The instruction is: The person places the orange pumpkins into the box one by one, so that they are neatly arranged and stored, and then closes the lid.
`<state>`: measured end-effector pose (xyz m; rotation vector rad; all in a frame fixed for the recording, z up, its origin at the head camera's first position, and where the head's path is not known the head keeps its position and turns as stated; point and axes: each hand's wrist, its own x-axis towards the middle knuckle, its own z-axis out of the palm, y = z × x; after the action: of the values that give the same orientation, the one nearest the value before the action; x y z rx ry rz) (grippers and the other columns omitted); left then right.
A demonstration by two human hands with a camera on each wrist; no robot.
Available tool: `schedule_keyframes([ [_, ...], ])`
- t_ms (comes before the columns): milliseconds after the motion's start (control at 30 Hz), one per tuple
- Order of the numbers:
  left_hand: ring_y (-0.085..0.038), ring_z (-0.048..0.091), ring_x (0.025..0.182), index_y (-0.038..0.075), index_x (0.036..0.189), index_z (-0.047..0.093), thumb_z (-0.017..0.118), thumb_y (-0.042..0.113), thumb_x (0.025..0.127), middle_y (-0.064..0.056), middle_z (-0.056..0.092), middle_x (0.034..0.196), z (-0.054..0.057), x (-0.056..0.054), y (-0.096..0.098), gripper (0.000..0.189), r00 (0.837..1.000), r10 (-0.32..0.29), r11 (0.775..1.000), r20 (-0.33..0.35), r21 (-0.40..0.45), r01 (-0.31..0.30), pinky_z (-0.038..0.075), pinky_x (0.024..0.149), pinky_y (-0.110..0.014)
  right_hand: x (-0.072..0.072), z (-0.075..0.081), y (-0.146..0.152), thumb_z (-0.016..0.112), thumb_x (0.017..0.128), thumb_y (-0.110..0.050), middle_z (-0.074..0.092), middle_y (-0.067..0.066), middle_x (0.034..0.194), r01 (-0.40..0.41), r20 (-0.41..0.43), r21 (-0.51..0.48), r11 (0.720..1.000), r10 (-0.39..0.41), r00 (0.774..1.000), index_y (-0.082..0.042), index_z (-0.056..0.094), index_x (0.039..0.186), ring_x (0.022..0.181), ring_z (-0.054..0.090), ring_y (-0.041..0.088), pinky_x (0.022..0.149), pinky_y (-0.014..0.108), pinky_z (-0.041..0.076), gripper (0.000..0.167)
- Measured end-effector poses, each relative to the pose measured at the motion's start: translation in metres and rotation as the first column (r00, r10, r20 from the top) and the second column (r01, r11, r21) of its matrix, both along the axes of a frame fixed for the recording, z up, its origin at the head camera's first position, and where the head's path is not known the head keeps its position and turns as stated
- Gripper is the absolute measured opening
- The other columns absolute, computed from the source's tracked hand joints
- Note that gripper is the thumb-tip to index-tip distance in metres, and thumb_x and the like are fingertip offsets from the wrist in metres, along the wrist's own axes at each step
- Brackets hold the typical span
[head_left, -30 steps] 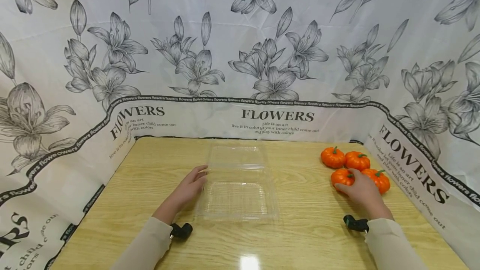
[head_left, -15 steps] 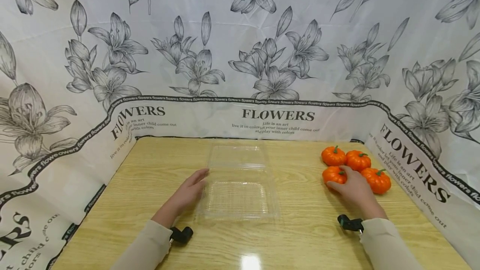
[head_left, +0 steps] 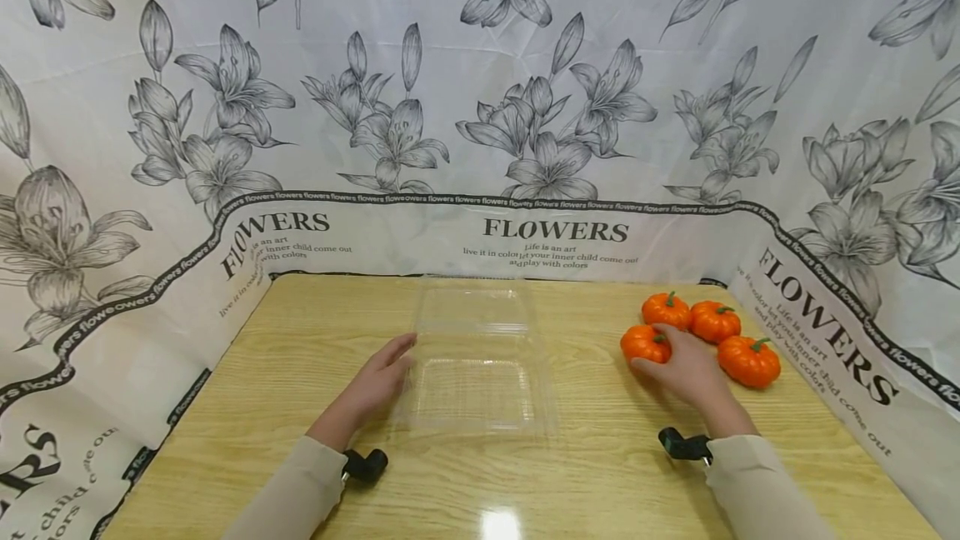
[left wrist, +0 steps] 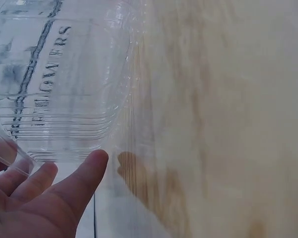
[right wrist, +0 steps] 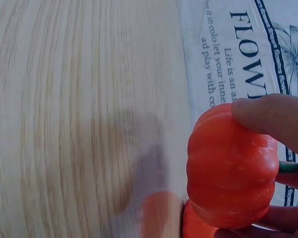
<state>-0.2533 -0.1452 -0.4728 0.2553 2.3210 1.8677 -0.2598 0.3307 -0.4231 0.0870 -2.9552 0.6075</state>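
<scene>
My right hand point(head_left: 693, 369) grips a small orange pumpkin point(head_left: 642, 344) with a green stem. In the right wrist view the thumb lies on one side of this pumpkin point(right wrist: 231, 168) and fingers show at its other side; it appears held above the table. My left hand point(head_left: 378, 377) rests at the left side of a clear plastic clamshell container point(head_left: 476, 419), fingers loosely extended. The left wrist view has the left thumb point(left wrist: 87, 173) against the container's ribbed wall point(left wrist: 64, 124), with other fingertips partly behind the clear plastic. The container lies with its lid folded back.
Three more orange pumpkins stand at the back right: one at the left point(head_left: 665, 309), one behind point(head_left: 715, 321), one nearer point(head_left: 748, 361). A flower-printed cloth point(head_left: 555, 240) encloses the wooden table point(head_left: 600, 473) at the back and sides.
My right hand has moved left with the pumpkin in its grip, away from the other pumpkins. The left hand stays by the container, nearly still.
</scene>
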Motion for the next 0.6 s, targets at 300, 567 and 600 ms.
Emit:
schedule_keyframes([
  [300, -0.036, 0.025, 0.146, 0.006, 0.151, 0.030, 0.040, 0.015, 0.105, -0.014, 0.029, 0.158, -0.002, -0.003, 0.001, 0.048, 0.999, 0.003, 1.000, -0.032, -0.018, -0.004, 0.033, 0.112, -0.055, 0.003, 0.009, -0.027, 0.070, 0.084, -0.049, 0.042, 0.031, 0.143, -0.070, -0.032, -0.040, 0.997, 0.069, 0.997, 0.000, 0.041, 0.143, 0.127, 0.041, 0.051, 0.102, 0.066, 0.033, 0.082],
  [567, -0.036, 0.028, 0.144, 0.004, 0.150, 0.033, 0.041, 0.016, 0.105, -0.016, 0.032, 0.157, -0.001, -0.003, 0.002, 0.047, 0.999, 0.017, 0.999, -0.050, -0.028, -0.019, 0.034, 0.111, -0.054, 0.004, 0.012, -0.047, 0.071, 0.084, -0.047, 0.045, 0.030, 0.140, -0.119, -0.073, -0.039, 0.992, 0.116, 0.991, -0.003, 0.044, 0.142, 0.126, 0.043, 0.050, 0.102, 0.065, 0.035, 0.077],
  [600, -0.036, 0.028, 0.144, 0.005, 0.150, 0.032, 0.041, 0.016, 0.105, -0.016, 0.031, 0.157, -0.001, -0.003, 0.002, 0.047, 0.999, 0.014, 1.000, -0.048, -0.027, -0.016, 0.034, 0.112, -0.054, 0.004, 0.013, -0.050, 0.071, 0.084, -0.047, 0.046, 0.029, 0.140, -0.126, -0.080, -0.040, 0.991, 0.122, 0.989, -0.003, 0.044, 0.141, 0.126, 0.044, 0.049, 0.103, 0.064, 0.035, 0.077],
])
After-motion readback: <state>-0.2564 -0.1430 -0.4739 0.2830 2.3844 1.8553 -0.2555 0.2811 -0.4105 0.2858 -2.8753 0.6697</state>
